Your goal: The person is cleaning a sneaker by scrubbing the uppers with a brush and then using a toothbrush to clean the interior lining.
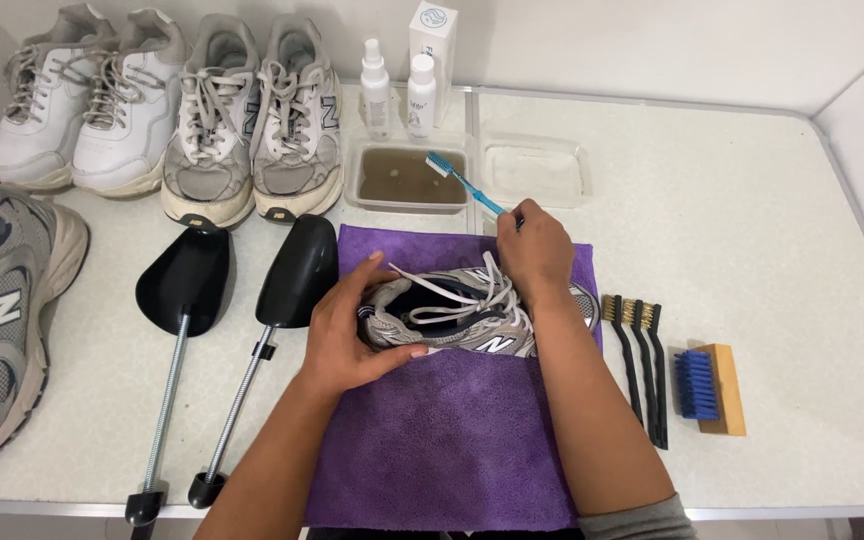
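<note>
White speckled table (pixel 752 300) against a pale wall, with a purple cloth (pixel 442 440) spread at the near edge.

Sneaker (pixel 472 315) lay on its side on the cloth, heel toward the left, laces loose. Left hand (pixel 352 335) was cupped round the heel, thumb at the collar and fingers curled under the sole. Right hand (pixel 537 250) was closed on the handle of a blue toothbrush (pixel 462 180), resting over the toe end; the bristle head reached over a tub (pixel 407 178) of murky water.

Judgement: the sneaker looked light, its mesh upper soft and likely to give under pressure. The heel counter and sole appeared the firmest places to grip. Loose laces could snag the bristles.

Also present: two shoe trees (pixel 242 290) left of the cloth, three wire brushes (pixel 640 350) and a block brush (pixel 710 388) to the right, two bottles (pixel 397 92), and other shoes (pixel 167 110) at the back.
</note>
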